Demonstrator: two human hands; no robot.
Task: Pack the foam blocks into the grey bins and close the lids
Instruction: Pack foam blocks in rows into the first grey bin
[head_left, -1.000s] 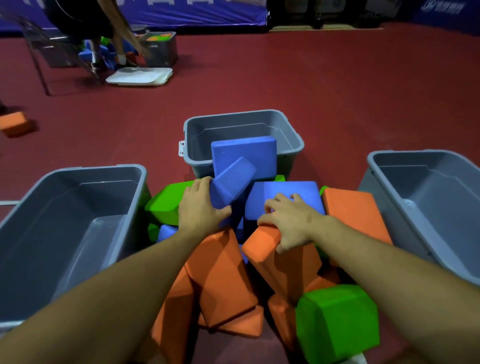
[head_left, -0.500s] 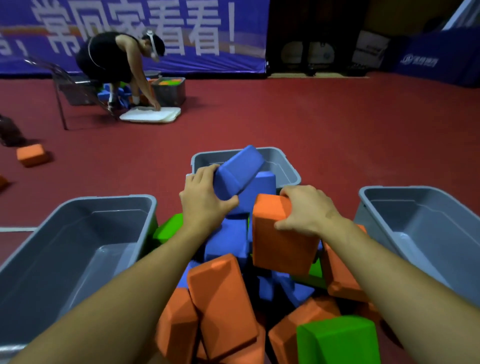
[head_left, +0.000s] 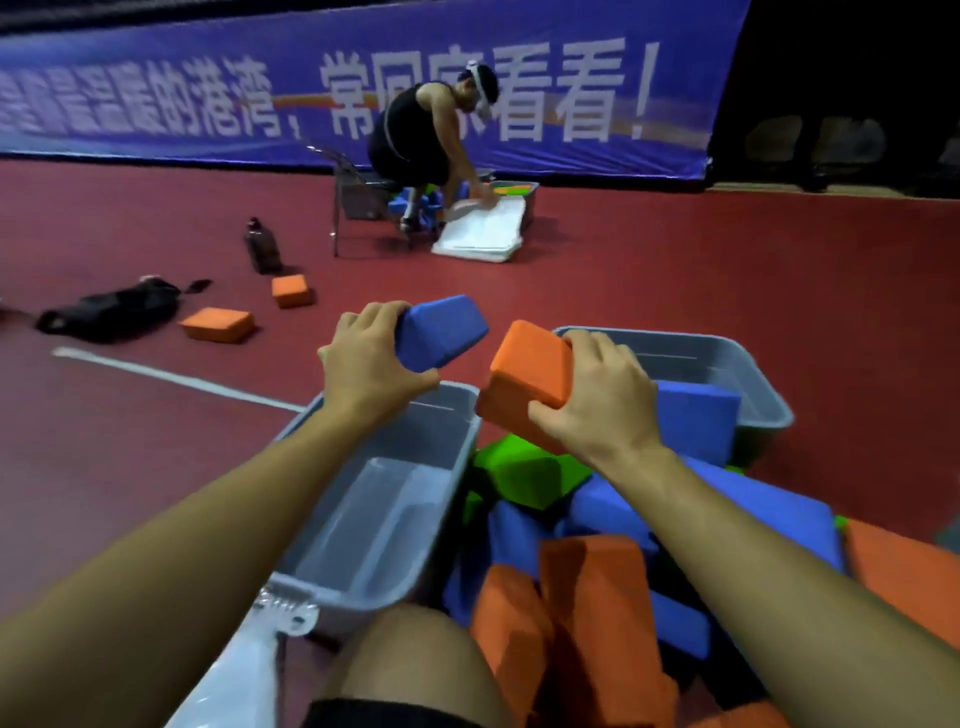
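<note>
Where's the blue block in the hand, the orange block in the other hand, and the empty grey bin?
blue block (head_left: 441, 332), head view, its broad front face.
orange block (head_left: 530, 366), head view, its top face.
empty grey bin (head_left: 457, 457), head view, its right wall.

left grey bin (head_left: 441, 467) open and empty, block pile (head_left: 597, 571) crowding its right side

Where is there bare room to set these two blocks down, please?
The near bin under the left hand is empty. The far bin has bare room behind its blue block. The pile between them is crowded.
</note>
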